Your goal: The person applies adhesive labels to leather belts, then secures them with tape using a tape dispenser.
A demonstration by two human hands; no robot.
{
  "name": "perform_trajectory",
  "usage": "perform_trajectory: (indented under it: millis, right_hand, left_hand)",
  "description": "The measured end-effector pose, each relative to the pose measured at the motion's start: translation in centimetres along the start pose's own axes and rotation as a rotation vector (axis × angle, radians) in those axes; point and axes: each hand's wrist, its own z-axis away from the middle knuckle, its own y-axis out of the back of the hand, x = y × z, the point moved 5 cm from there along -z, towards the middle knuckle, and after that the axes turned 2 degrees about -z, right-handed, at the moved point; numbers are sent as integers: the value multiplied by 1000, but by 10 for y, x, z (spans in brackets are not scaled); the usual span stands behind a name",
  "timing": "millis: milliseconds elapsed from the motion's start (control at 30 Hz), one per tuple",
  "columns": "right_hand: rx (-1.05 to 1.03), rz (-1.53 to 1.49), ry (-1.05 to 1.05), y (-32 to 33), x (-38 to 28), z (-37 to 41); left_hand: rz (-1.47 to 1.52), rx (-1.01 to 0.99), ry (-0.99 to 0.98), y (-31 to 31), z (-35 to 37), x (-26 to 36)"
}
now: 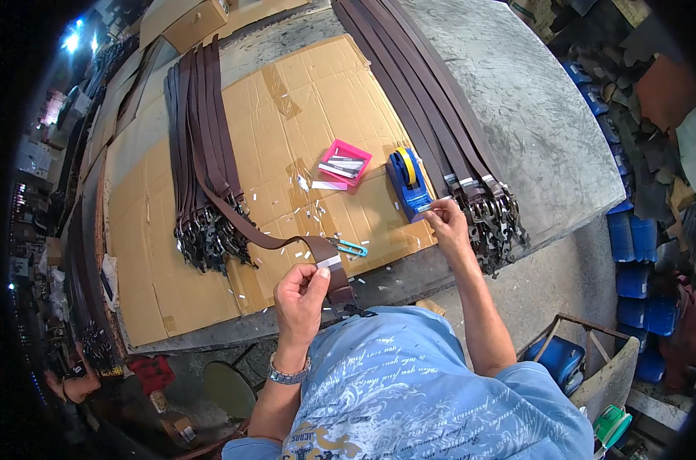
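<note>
My left hand (300,300) is closed on a brown leather belt (271,242), its thumb on a white label (330,262) that lies across the strap. The belt's buckle end is partly hidden near my shirt. At the front of a blue tape dispenser (411,188) my right hand (449,227) pinches the end of the tape (438,205). A yellow-cored roll (406,165) sits in the dispenser. Near my left hand lies a light-blue cutter (352,248). A pink tray (345,161) holds several printed label strips, with a pink-and-white strip (329,185) beside it.
Cardboard (279,130) covers much of the table, with small white scraps scattered on it. Buckled belts lie in a bundle (204,146) on the left and another (417,84) on the right. Blue containers (633,238) and leather pieces stand beyond the table's right edge.
</note>
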Motion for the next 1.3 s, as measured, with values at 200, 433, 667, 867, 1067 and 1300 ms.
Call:
perform_trajectory:
  millis: [200, 433, 667, 867, 1067, 1300]
  right_hand:
    - [49, -224, -118, -6, 16, 4]
    - [159, 551, 67, 6, -28, 16]
    - [-443, -23, 161, -47, -132, 81]
    - [-636, -22, 144, -88, -154, 92]
    - [-785, -572, -193, -132, -130, 116]
    - [-710, -654, -219, -143, -132, 120]
  left_hand:
    - [-9, 18, -3, 1, 0, -4]
    - [24, 24, 24, 4, 1, -6]
    - [-52, 0, 33, 8, 4, 12]
    - [-43, -29, 29, 19, 8, 18]
    - [-21, -52, 34, 25, 16, 16]
    - [114, -67, 90, 27, 21, -8]
